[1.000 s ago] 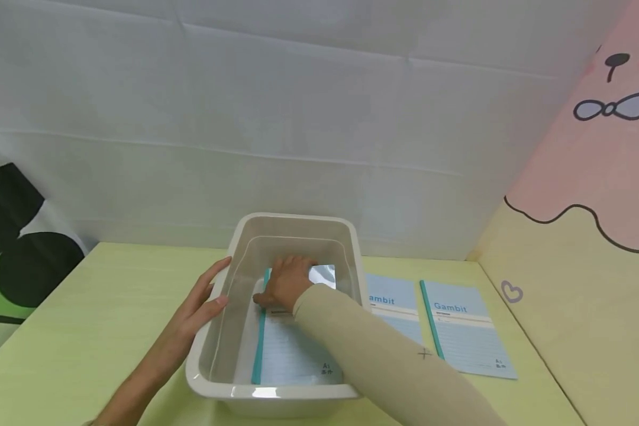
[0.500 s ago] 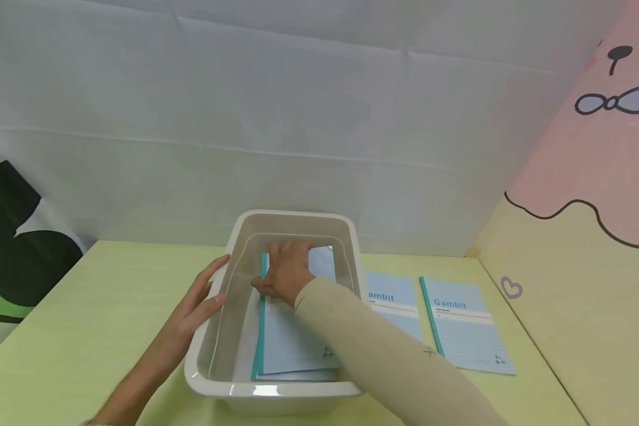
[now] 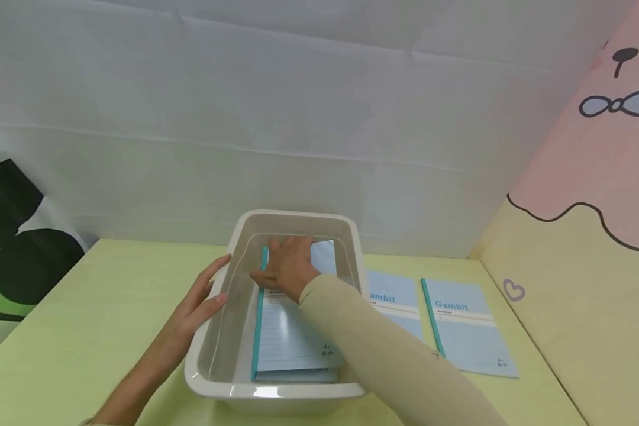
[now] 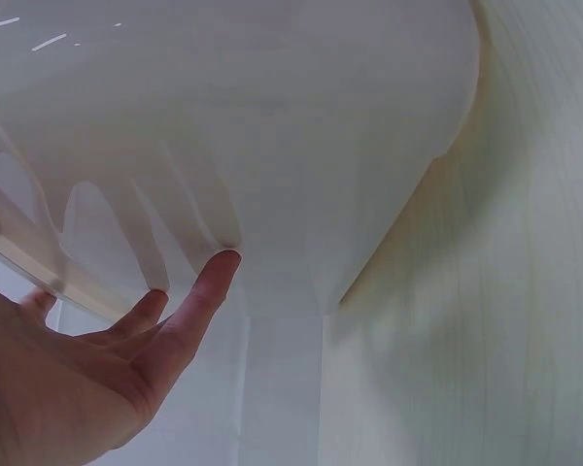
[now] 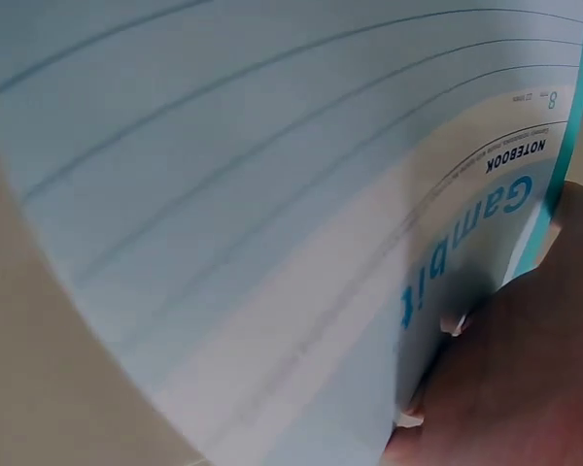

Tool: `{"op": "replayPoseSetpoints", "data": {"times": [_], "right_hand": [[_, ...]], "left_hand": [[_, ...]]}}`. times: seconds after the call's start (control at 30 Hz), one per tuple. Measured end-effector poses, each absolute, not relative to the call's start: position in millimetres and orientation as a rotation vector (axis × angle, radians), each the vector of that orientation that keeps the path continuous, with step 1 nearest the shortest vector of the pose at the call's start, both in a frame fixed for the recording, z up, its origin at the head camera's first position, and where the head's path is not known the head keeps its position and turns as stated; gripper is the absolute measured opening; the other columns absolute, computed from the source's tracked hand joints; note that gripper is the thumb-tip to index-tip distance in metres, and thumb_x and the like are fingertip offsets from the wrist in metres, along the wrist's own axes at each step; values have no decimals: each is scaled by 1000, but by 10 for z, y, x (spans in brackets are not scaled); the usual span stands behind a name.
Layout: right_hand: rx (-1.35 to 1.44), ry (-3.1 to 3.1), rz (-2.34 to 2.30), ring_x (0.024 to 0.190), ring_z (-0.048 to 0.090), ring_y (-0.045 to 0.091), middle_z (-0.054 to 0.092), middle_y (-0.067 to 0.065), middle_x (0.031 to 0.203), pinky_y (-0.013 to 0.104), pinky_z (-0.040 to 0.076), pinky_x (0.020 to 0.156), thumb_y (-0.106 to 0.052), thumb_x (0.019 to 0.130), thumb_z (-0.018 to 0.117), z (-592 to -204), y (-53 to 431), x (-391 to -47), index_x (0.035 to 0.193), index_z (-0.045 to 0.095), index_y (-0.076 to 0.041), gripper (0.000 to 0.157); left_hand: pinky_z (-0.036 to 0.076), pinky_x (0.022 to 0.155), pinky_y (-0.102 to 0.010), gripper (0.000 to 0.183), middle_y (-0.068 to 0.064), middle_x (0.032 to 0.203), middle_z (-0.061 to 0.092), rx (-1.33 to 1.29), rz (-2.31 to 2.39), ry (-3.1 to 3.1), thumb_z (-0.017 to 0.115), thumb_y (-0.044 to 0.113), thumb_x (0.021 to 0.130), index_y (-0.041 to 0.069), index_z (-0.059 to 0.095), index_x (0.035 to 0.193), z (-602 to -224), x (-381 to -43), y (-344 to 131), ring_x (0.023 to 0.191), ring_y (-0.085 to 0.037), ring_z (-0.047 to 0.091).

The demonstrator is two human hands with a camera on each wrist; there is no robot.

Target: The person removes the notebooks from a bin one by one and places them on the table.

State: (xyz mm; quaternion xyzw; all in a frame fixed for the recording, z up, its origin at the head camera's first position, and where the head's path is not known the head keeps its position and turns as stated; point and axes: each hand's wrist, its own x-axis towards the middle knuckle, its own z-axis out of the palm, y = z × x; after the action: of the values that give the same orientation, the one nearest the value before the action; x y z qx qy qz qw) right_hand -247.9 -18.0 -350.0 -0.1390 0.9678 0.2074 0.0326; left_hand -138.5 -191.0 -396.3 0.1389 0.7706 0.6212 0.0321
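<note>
Black and green printed shapes (image 3: pixel 37 269) lie well left of both grips. The left hand (image 3: pixel 186 313) has its fingers spread against the left side of a white bin (image 3: pixel 298 391), thumb tip at the rim, fingertips touching the outer wall in the left wrist view. To the right of that hand, inside the bin, is a light-blue notebook (image 3: pixel 284 343) with a teal spine, bowed in the right wrist view. Another notebook (image 3: pixel 298 376) shows beneath it, at the end towards the person. The right hand (image 3: pixel 287 266) grips the upper one at its far end, thumb by the spine, fingertips mostly hidden. Right of this grip, outside the bin, a partly covered notebook (image 3: pixel 396 305) and the rightmost notebook (image 3: pixel 465 325) lie on the yellow-green table (image 3: pixel 128 290)
</note>
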Motion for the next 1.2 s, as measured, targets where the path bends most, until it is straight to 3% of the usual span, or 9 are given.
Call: {"op": "replayPoseSetpoints", "data": {"times": [0.13, 0.33, 0.57, 0.77, 1.03, 1.2], "right_hand": [[-417, 2995, 607, 123, 67, 25, 71, 6, 131, 48, 46, 113, -82, 97, 27, -3454, -189, -2467, 151, 46, -28, 79], [-412, 3086, 564, 111, 67, 24, 71, 5, 120, 43, 49, 103, -78, 98, 28, -3355, -182, -2485, 132, 53, -24, 69], [-377, 3132, 476, 119, 65, 30, 67, 12, 134, 47, 47, 109, -77, 99, 28, -3238, -169, -2506, 143, 49, -24, 72], [-400, 3134, 422, 120, 64, 31, 67, 13, 132, 48, 46, 109, -73, 100, 29, -3204, -184, -2472, 140, 49, -22, 68], [-387, 3135, 275, 132, 59, 34, 61, 14, 143, 50, 40, 118, -72, 100, 31, -3097, -110, -2504, 156, 39, -21, 76], [-381, 3146, 179, 131, 58, 34, 61, 15, 141, 52, 40, 117, -70, 100, 33, -3019, -18, -2551, 151, 42, -19, 72]], "left_hand": [[61, 80, -47, 59, -19, 157, 39, 427, 1917, 2364, 39, 29, 110, 41, 18, 164, -3967, -1364, -1921, 116, -29, 64], [61, 79, -48, 59, -19, 159, 37, 442, 1931, 2359, 39, 27, 111, 40, 18, 165, -3972, -1362, -1921, 116, -26, 65], [59, 81, -50, 59, -21, 156, 39, 425, 1927, 2360, 40, 30, 110, 42, 19, 164, -3965, -1372, -1900, 119, -35, 60], [59, 81, -50, 59, -20, 159, 37, 420, 1916, 2374, 39, 29, 110, 41, 18, 164, -3970, -1354, -1908, 120, -34, 59], [58, 82, -50, 59, -20, 156, 39, 419, 1924, 2367, 39, 30, 110, 42, 19, 164, -3969, -1369, -1905, 120, -37, 58], [60, 80, -50, 59, -22, 156, 38, 414, 1929, 2358, 39, 29, 110, 42, 19, 164, -3968, -1366, -1914, 118, -37, 60]]}}
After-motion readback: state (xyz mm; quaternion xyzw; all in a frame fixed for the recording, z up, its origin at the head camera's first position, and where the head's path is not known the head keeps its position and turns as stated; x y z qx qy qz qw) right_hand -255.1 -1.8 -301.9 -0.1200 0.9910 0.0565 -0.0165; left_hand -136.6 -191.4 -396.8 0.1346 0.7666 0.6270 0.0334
